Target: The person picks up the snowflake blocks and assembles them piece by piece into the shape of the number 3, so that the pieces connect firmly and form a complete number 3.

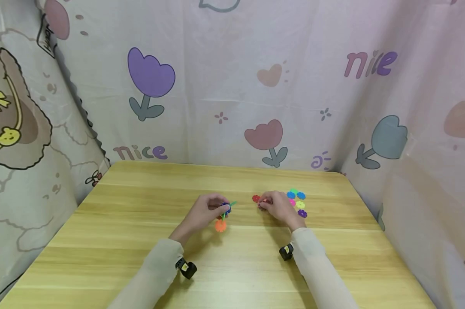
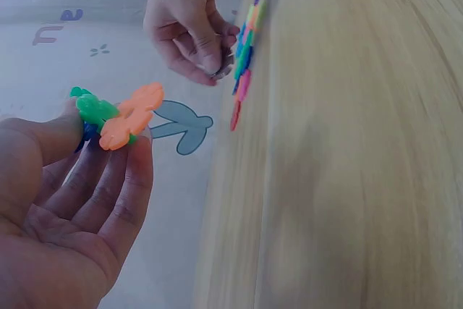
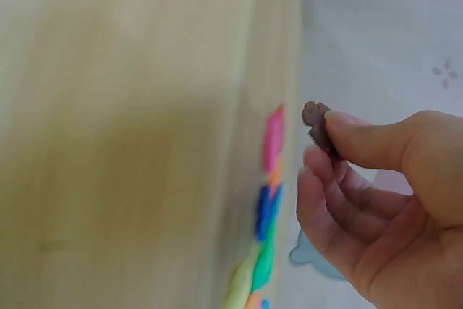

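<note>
My left hand (image 1: 208, 211) pinches a small cluster of joined plastic snowflake discs above the table. In the left wrist view the cluster shows an orange disc (image 2: 132, 117), a green disc (image 2: 94, 108) and a bit of dark blue behind, partly hidden by the fingers. My right hand (image 1: 279, 207) is to the right, its thumb and fingers pinching one brown snowflake disc (image 3: 316, 115) held up off the table. A red disc (image 1: 255, 198) lies just left of that hand on the table.
Around the right hand lie several loose discs, among them a blue one (image 1: 301, 195), a yellow one (image 1: 300, 205) and a purple one (image 1: 302, 213). The wooden table (image 1: 140, 240) ends at a patterned curtain (image 1: 217, 86) behind and at both sides.
</note>
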A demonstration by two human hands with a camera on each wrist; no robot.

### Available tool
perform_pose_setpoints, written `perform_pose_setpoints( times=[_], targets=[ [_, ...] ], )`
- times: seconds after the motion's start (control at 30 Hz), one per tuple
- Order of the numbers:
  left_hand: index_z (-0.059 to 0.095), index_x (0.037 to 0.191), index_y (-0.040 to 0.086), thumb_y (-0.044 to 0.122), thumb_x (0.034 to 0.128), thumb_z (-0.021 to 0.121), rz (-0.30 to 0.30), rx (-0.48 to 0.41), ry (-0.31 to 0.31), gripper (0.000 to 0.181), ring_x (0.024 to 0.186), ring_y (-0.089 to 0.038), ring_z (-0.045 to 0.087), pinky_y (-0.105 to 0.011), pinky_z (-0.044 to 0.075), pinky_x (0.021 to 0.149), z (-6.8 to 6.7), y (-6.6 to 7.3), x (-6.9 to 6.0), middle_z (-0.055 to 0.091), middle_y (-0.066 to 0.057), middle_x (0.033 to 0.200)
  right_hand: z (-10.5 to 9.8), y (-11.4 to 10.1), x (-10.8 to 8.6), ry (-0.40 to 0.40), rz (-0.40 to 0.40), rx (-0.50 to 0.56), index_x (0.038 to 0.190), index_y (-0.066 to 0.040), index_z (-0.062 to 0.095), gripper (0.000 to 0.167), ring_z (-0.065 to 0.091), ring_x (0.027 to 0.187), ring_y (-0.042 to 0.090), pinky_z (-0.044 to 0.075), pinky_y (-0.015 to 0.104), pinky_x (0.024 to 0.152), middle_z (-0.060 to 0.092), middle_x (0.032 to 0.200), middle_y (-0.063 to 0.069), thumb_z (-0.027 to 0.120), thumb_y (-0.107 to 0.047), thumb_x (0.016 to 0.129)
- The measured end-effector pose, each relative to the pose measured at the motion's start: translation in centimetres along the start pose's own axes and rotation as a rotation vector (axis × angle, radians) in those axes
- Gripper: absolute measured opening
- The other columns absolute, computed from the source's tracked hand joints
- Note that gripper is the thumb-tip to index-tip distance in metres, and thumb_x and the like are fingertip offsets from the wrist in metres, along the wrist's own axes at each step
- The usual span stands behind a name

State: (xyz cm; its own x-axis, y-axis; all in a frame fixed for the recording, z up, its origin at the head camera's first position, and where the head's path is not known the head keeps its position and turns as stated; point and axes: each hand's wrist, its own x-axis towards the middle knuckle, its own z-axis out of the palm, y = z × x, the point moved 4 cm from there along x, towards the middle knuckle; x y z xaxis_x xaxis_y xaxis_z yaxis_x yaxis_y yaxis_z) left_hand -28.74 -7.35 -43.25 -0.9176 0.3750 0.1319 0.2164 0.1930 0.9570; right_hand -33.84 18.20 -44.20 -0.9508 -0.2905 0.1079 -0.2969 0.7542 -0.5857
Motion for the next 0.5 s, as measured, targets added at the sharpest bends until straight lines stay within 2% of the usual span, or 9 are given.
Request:
perform_pose_setpoints(
  times=[0.13, 0.23, 0.4, 0.5],
  targets=[
    [0.071, 0.110, 0.004, 0.016, 0.1000, 0.069, -0.006, 0.008, -0.006, 0.016, 0.075, -0.015, 0.069, -0.027, 0.061, 0.069, 0.0, 0.3, 0.1, 0.072, -0.029, 0.102, -0.4, -1.7, -0.5, 0.001, -0.003, 0.133, 0.106, -0.004, 0.078, 0.012, 0.065, 0.071, 0.011, 0.054, 0.023, 0.062, 0.078, 0.093, 0.008, 0.069, -0.008, 0.099],
    [0.071, 0.111, 0.003, 0.016, 0.0999, 0.069, -0.016, 0.013, -0.006, 0.017, 0.074, -0.013, 0.068, -0.026, 0.060, 0.068, 0.0, 0.5, 0.0, 0.072, -0.029, 0.102, -0.6, -3.3, -0.8, -0.003, -0.033, 0.215, 0.110, -0.002, 0.076, 0.016, 0.065, 0.073, 0.011, 0.056, 0.022, 0.063, 0.078, 0.097, 0.011, 0.065, -0.006, 0.101],
    [0.071, 0.112, 0.003, 0.017, 0.0994, 0.070, -0.008, 0.018, -0.008, 0.018, 0.073, -0.013, 0.067, -0.026, 0.059, 0.067, 0.3, 0.9, 0.1, 0.073, -0.022, 0.099, -1.1, -6.0, -1.4, -0.021, -0.105, 0.316, 0.112, -0.001, 0.075, 0.017, 0.067, 0.073, 0.022, 0.060, 0.031, 0.064, 0.076, 0.097, 0.015, 0.062, -0.003, 0.102],
    [0.071, 0.112, 0.003, 0.016, 0.0996, 0.069, 0.011, 0.025, -0.014, 0.018, 0.072, -0.013, 0.067, -0.026, 0.059, 0.066, 0.5, 1.1, 0.2, 0.074, -0.017, 0.097, -1.4, -7.2, -1.7, -0.024, -0.143, 0.338, 0.113, -0.001, 0.074, 0.017, 0.067, 0.072, 0.025, 0.060, 0.033, 0.063, 0.076, 0.097, 0.016, 0.061, -0.004, 0.102]
  ],
)
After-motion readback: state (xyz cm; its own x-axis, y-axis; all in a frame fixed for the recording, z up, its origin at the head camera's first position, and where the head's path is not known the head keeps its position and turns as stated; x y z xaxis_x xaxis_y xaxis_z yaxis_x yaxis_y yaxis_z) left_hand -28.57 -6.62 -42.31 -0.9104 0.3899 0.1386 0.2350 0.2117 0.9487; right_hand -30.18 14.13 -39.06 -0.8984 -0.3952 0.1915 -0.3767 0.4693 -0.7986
